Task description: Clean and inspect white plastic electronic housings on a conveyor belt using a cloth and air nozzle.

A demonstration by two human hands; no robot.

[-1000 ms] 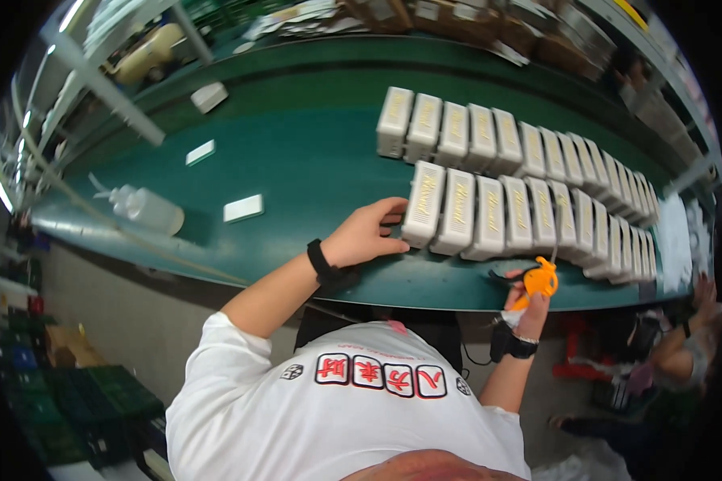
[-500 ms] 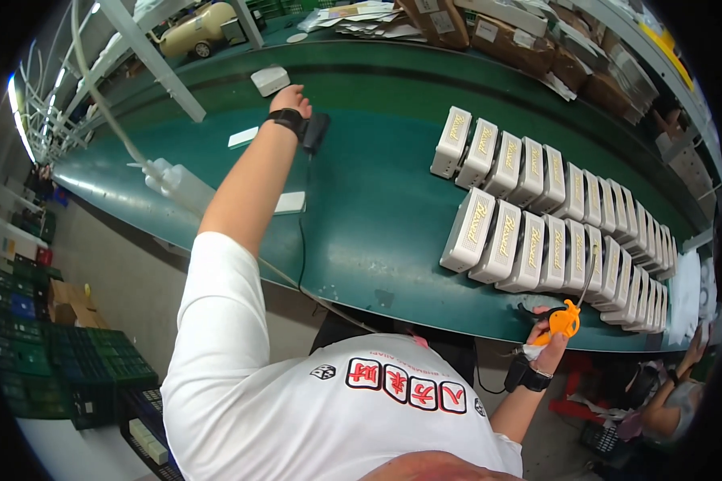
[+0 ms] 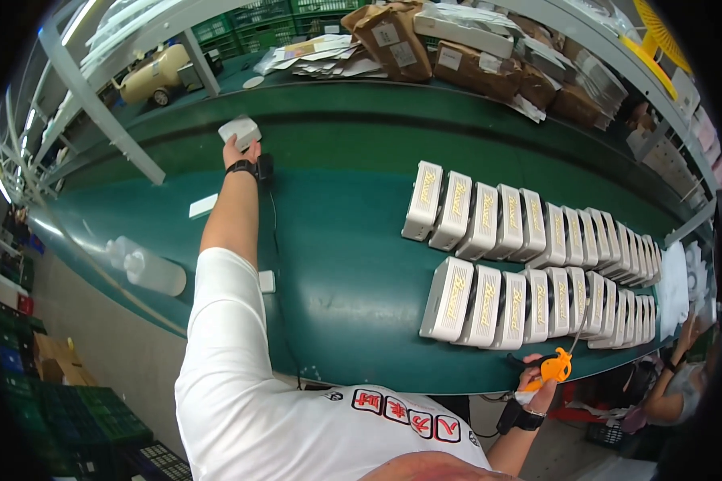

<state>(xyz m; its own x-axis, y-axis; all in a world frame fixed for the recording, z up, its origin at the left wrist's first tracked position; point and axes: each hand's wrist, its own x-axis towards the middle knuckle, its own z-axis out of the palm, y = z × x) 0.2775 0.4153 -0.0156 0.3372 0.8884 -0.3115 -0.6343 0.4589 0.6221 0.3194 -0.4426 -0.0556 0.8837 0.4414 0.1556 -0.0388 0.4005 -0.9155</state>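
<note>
My left hand (image 3: 243,152) reaches far out to the left, its fingers closed on the near edge of a white box-shaped casing (image 3: 241,130) on the green conveyor belt. My right hand (image 3: 537,378) is wrapped round an orange air blow gun (image 3: 555,368) at the near edge of the green bench (image 3: 337,313). The gun's thin metal nozzle points away, toward the near row of casings. Two rows of upright white casings with gold lettering, a near row (image 3: 448,301) and a far row (image 3: 423,200), stretch off to the right.
Two flat white pieces (image 3: 204,206) and a clear plastic bottle (image 3: 156,272) lie on the left of the bench. Cardboard boxes (image 3: 477,70) and papers pile up behind. A metal post (image 3: 96,108) stands far left. Another person's arm (image 3: 674,369) shows at the right edge.
My left hand has reached farther forward and closed on the lone white casing. My right hand keeps hold of the air blow gun. The whole view has shifted with my head.
</note>
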